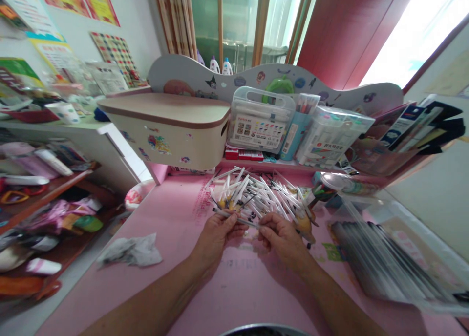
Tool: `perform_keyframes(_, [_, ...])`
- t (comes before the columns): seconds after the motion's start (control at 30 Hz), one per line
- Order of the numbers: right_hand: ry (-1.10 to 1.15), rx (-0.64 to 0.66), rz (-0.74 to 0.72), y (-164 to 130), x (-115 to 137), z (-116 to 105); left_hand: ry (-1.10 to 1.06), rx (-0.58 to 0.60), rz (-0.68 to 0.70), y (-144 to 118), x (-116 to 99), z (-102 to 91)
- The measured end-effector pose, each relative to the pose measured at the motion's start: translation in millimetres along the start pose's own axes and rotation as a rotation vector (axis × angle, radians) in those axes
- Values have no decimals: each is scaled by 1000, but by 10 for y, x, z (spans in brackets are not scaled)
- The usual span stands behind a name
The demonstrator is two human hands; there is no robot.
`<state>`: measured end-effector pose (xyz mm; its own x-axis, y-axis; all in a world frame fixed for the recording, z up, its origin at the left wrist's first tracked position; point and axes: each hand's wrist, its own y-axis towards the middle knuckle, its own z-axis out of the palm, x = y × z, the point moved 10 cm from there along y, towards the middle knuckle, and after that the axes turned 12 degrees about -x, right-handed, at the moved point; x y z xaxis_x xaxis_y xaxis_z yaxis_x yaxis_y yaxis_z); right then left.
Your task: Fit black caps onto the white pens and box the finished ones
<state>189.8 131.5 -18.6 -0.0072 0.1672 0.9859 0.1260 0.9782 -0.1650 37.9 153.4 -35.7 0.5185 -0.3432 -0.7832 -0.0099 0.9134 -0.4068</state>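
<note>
My left hand point(217, 232) pinches a slim, clear-barrelled pen point(242, 221) with a dark end pointing left. The fingers of my right hand point(281, 236) are closed on the pen's other end, so it lies nearly level between both hands, above the pink desk point(176, 219). Just beyond my fingers spreads a loose pile of white pen barrels point(269, 197), with thin dark sticks among them. A yellowish-brown item point(303, 223) lies beside the pile near my right hand; its kind is unclear. A small pale bit beneath the pen is too blurred to name.
A crumpled tissue point(134, 250) lies on the left. On the right stands a clear plastic box point(414, 304) with rows of dark-tipped pens. A round metal rim point(269, 327) shows at the near edge. A lidded beige bin point(168, 143) and marker cases point(260, 123) fill the shelf behind.
</note>
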Motion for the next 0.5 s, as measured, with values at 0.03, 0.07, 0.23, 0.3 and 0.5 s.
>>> perform_keyframes(0.03, [8,-11,10,4,1,1,-9,-2,3,0,5,0])
perform_keyframes(0.07, [14,-22,20,9,2,3,-18,-4,5,2,11,-1])
perform_keyframes(0.23, [56,-40,54,15,-19,14,-11,-12,17,18,22,-20])
perform_keyframes(0.3, [52,-19,59,7,-35,23,16,-7,23,7,23,-19])
perform_keyframes(0.5, [-235,173,-108,-89,99,166,112,213,-26,-194,160,225])
